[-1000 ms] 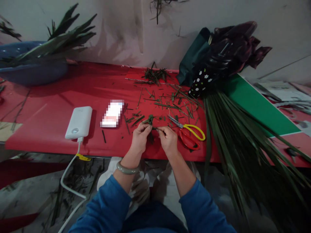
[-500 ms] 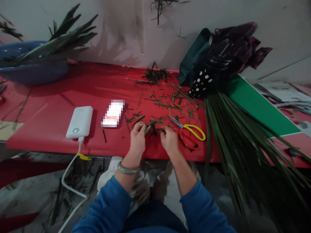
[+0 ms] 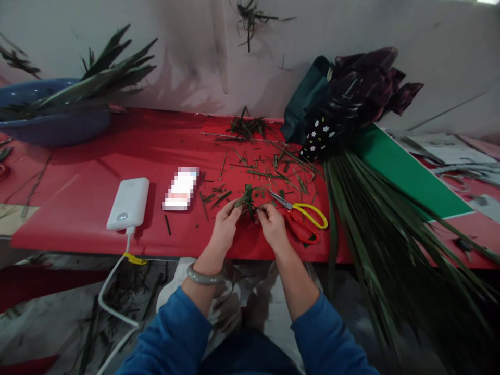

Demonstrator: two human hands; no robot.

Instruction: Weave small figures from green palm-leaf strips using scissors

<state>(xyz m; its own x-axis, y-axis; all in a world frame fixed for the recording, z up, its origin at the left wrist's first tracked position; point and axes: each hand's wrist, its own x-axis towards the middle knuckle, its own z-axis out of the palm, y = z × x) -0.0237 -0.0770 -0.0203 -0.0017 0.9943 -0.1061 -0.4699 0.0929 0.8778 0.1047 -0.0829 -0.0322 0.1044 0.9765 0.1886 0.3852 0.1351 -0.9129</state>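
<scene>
A small green woven leaf piece [image 3: 247,200] is held between my two hands just above the red-covered table [image 3: 148,140]. My left hand [image 3: 227,221] pinches its left side between thumb and fingers. On its right side, the fingertips of my right hand [image 3: 272,225] are closed on a dark end of the piece. Scissors [image 3: 302,217] with one yellow and one red handle lie beside my right hand, their blades toward the upper left. Cut leaf scraps [image 3: 269,169] are strewn beyond my hands.
A white power bank [image 3: 128,203] with a cable and a blurred phone [image 3: 182,190] lie to the left. Behind them stands a blue basin [image 3: 58,120] with leaves. Long green leaves [image 3: 363,219] and dark bags [image 3: 351,88] are at the right, by a green board [image 3: 410,177].
My hands have drawn closer together, and the leaf piece between them now stands more upright. The whole view has shifted slightly, with the table's contents lower in the picture.
</scene>
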